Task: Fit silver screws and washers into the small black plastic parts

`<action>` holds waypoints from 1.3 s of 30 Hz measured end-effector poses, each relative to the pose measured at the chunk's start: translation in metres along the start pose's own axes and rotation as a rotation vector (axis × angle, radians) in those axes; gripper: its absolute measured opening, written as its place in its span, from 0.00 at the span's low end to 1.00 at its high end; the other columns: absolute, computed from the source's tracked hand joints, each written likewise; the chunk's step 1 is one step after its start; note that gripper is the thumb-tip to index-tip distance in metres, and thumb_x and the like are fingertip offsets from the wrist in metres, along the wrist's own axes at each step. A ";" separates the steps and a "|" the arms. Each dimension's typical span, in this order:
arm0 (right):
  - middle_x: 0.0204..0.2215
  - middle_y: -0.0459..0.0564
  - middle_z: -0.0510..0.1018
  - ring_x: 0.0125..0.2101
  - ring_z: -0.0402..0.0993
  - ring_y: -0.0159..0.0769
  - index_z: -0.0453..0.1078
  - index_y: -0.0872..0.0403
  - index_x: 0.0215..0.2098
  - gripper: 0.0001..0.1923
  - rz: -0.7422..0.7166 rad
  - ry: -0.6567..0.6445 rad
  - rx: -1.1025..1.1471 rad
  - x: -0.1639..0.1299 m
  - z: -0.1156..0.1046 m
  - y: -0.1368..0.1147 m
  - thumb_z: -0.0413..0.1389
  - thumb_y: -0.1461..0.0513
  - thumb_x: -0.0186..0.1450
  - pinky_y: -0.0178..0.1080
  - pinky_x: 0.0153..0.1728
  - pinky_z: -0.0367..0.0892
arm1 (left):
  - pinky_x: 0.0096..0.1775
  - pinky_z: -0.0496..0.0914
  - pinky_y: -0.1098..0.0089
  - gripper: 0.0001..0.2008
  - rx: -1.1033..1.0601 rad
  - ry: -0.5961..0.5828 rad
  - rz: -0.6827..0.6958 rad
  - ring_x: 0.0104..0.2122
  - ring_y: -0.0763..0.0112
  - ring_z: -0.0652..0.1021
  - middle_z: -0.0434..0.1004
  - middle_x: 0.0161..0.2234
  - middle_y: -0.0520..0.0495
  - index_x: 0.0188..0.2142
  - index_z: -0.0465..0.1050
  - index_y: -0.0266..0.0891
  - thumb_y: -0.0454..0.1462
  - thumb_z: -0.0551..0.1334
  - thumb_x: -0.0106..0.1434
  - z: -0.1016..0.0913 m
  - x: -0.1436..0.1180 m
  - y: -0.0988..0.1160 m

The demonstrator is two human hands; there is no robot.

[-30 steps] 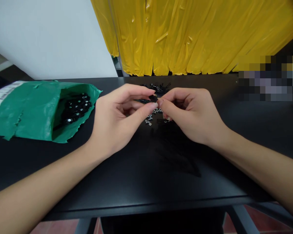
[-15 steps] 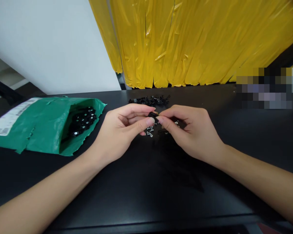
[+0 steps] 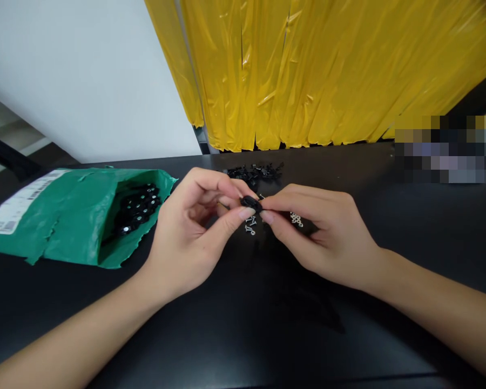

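Between the fingertips of both hands is a small black plastic part [image 3: 251,203], roughly oval, its exact kind too small to tell. My left hand [image 3: 202,221] pinches it from the left with thumb and forefinger, the other fingers curled behind. From the right, the thumb and forefinger of my right hand [image 3: 324,229] close on its other end. Just below and behind the part, several silver screws [image 3: 250,227] lie on the black table [image 3: 243,313]. Small silver nuts [image 3: 295,219] are grouped beside my right fingers, partly covered by them.
A torn green mailing bag [image 3: 76,216] lies at the left, its mouth facing right, with many black knob-like pieces [image 3: 137,208] inside. Behind my hands sits a pile of small black parts [image 3: 255,174]. Yellow plastic sheeting [image 3: 308,75] and a white panel [image 3: 93,75] stand at the back.
The black part has been turned so that a broader face shows. My left fingers have shifted their grip on it, and more of the nuts show beside my right hand.
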State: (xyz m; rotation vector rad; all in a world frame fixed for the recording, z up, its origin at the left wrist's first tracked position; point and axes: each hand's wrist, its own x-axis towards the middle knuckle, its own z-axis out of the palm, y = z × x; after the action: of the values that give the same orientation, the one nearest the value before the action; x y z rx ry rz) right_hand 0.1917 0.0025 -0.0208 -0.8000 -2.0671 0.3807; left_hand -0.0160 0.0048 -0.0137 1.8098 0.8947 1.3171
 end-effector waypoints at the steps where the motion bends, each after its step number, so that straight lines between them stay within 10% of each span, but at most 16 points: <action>1: 0.33 0.48 0.81 0.30 0.75 0.32 0.76 0.55 0.45 0.07 0.002 0.000 0.002 0.000 0.000 -0.001 0.56 0.65 0.72 0.37 0.34 0.70 | 0.39 0.75 0.73 0.13 0.002 -0.002 0.009 0.43 0.73 0.80 0.80 0.42 0.55 0.40 0.67 0.47 0.30 0.68 0.66 0.000 0.000 0.001; 8: 0.33 0.49 0.80 0.32 0.75 0.32 0.75 0.55 0.42 0.05 0.035 0.017 0.064 0.002 0.002 -0.002 0.62 0.62 0.70 0.36 0.36 0.71 | 0.46 0.76 0.68 0.15 -0.042 -0.033 -0.015 0.42 0.72 0.80 0.79 0.42 0.55 0.43 0.60 0.49 0.31 0.66 0.69 -0.001 -0.003 0.003; 15: 0.30 0.45 0.77 0.30 0.71 0.28 0.75 0.55 0.38 0.03 -0.025 0.036 0.179 0.003 0.005 0.005 0.60 0.64 0.71 0.33 0.33 0.67 | 0.37 0.77 0.78 0.14 -0.228 0.028 -0.265 0.32 0.76 0.81 0.84 0.33 0.55 0.42 0.78 0.45 0.35 0.76 0.58 0.000 0.004 0.003; 22: 0.33 0.44 0.82 0.34 0.76 0.29 0.77 0.54 0.37 0.06 0.084 0.096 0.151 0.011 0.014 -0.001 0.59 0.63 0.72 0.36 0.41 0.68 | 0.40 0.75 0.79 0.09 -0.273 0.078 -0.340 0.41 0.76 0.79 0.83 0.46 0.52 0.45 0.82 0.46 0.44 0.68 0.68 0.013 0.000 0.000; 30: 0.35 0.45 0.81 0.41 0.72 0.41 0.77 0.49 0.33 0.09 0.354 -0.029 -0.195 0.018 -0.014 0.029 0.58 0.59 0.70 0.46 0.45 0.66 | 0.39 0.72 0.77 0.06 -0.156 0.188 -0.249 0.33 0.77 0.77 0.82 0.32 0.54 0.42 0.75 0.40 0.41 0.65 0.71 -0.004 0.011 -0.003; 39: 0.44 0.47 0.74 0.52 0.63 0.49 0.77 0.42 0.39 0.06 0.411 -0.484 -0.280 0.013 -0.027 0.038 0.57 0.55 0.70 0.56 0.54 0.58 | 0.40 0.75 0.79 0.07 -0.074 0.119 -0.328 0.34 0.77 0.81 0.85 0.32 0.54 0.45 0.79 0.42 0.40 0.67 0.69 -0.008 0.011 -0.007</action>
State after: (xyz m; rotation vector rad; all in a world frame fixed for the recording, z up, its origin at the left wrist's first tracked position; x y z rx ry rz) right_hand 0.2237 0.0384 -0.0173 -1.4257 -2.4294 0.5585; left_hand -0.0215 0.0189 -0.0125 1.4654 1.1373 1.2368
